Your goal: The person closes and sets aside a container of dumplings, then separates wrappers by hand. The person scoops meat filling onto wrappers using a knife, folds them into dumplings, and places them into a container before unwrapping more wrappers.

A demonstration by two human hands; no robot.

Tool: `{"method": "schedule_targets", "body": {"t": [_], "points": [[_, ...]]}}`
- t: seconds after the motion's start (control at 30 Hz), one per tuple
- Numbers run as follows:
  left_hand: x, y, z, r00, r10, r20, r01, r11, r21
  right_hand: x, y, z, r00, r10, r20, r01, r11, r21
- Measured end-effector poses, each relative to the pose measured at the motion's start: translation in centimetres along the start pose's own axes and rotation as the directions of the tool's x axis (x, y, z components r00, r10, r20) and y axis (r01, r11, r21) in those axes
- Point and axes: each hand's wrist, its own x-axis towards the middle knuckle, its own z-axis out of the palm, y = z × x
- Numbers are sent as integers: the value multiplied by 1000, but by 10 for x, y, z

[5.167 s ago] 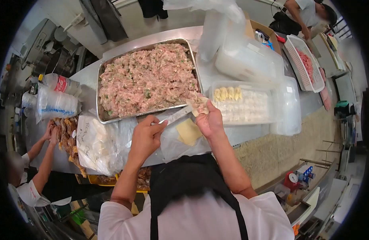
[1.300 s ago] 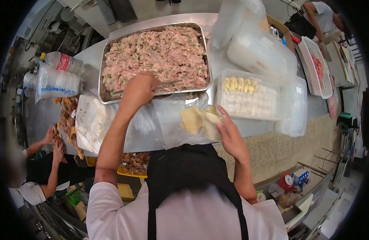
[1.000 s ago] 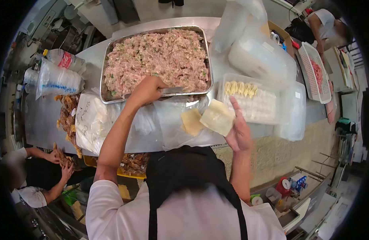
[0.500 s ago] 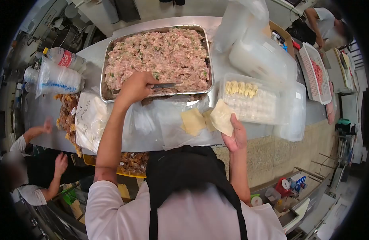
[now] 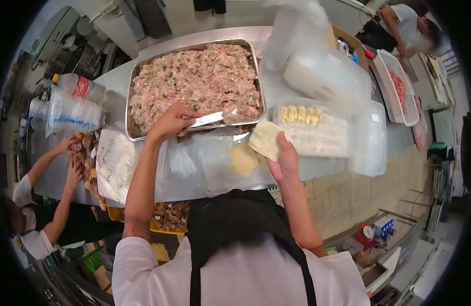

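Note:
My left hand (image 5: 171, 121) is closed around the handle of a flat-bladed knife (image 5: 209, 120), held at the near edge of a metal tray (image 5: 127, 115). Pinkish minced meat (image 5: 194, 76) flecked with green fills the tray, and a lump of it appears to sit at the blade's tip. A pale dough wrapper (image 5: 266, 139) lies across the fingers of my right hand (image 5: 285, 159), gripped at its edge by the thumb. More square wrappers (image 5: 243, 159) rest on plastic sheeting below. Right of them, a clear container (image 5: 317, 140) holds a row of folded dumplings (image 5: 301, 114).
Stacked plastic containers (image 5: 327, 74) stand at the back right, near a white basket (image 5: 393, 84) of meat. On the left are a bottle (image 5: 80, 87), bagged cups (image 5: 75, 112) and a white bag (image 5: 113, 166). A co-worker's hands (image 5: 75, 158) touch brown pieces there; another person stands at upper right.
The knife has tilted, its blade now showing bright with meat at the tip. My right hand has brought the wrapper left, nearer the tray. The co-worker's hands have reached the brown pieces.

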Motion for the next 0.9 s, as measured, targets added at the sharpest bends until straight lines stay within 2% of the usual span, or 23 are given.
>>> {"method": "schedule_targets", "body": {"t": [0.03,0.07,0.13,0.27,0.33,0.4,0.43,0.47,0.5,0.57,0.6,0.67,0.7,0.77,0.8,0.87,0.9], "points": [[-3,4,-2,998,-64,2,63,985,-161,5,1,0,1000,17,-17,-17,1000,-3],[-6,8,-1,998,-59,7,60,985,-160,9,2,2,999,38,-29,-38,999,-8],[-14,14,-4,991,-79,-108,44,953,-299,16,5,11,999,32,-7,-32,999,2],[-27,28,-6,995,-56,-78,23,925,-380,35,14,32,993,80,85,-87,992,89],[-34,39,5,994,-52,-100,10,926,-378,38,16,52,989,134,63,-142,979,144],[-32,31,19,996,-46,-71,19,943,-334,35,13,72,981,190,47,-195,961,198],[-26,20,36,955,208,-210,-225,972,-61,32,10,82,980,195,46,-200,955,219],[-24,16,49,840,472,-268,-416,877,239,32,9,88,979,200,47,-206,949,238],[-30,20,58,840,471,-270,-414,878,241,39,11,82,978,202,49,-208,949,238],[-46,34,68,891,376,-256,-220,849,480,56,19,64,990,136,-29,-120,943,309],[-56,47,67,892,378,-247,-226,848,479,57,17,61,991,130,-35,-113,943,314],[-73,71,66,880,339,-333,-138,853,502,55,17,55,992,45,-116,-11,962,274],[-72,72,73,882,332,-334,-133,856,500,53,17,55,992,51,-119,-17,962,273],[-63,73,88,812,424,-402,-277,885,375,51,16,62,996,65,-58,-51,973,225],[-61,62,91,810,423,-407,-274,885,376,52,19,63,996,68,-54,-55,973,223],[-51,39,96,881,383,-278,-218,850,480,60,24,60,996,48,-78,-29,972,232],[-60,50,93,875,392,-285,-191,819,540,64,23,56,997,32,-77,-13,971,238]]}}
